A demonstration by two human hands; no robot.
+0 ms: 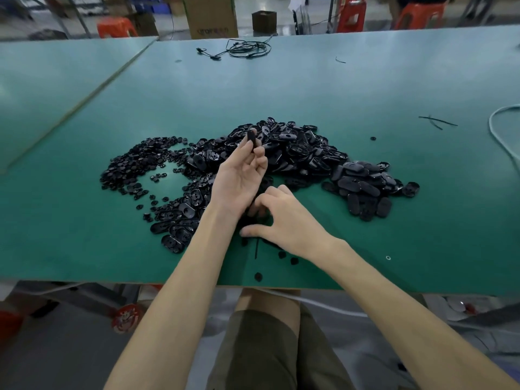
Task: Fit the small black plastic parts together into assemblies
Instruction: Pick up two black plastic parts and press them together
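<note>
Two bare hands are over the near middle of the green table (84,108). The left hand (239,178) is raised palm up with its fingers loosely bent. Its thumb and fingertips pinch one black oval part (251,138), held on edge above the big heap of oval shells (292,147). The right hand (284,218) sits low on the table just beside the left wrist, its fingers curled down over some small black pieces (260,219). Whether it grips any of them cannot be told.

Left of the heap spreads a scatter of small round pieces (132,167), and to its right lies a pile of closed ovals (365,184). More shells (180,220) lie beside the left forearm, and a loose piece (258,276) sits near the table's front edge. A coiled black cable (249,49) rests at the far side, with a cardboard box (211,18) beyond it.
</note>
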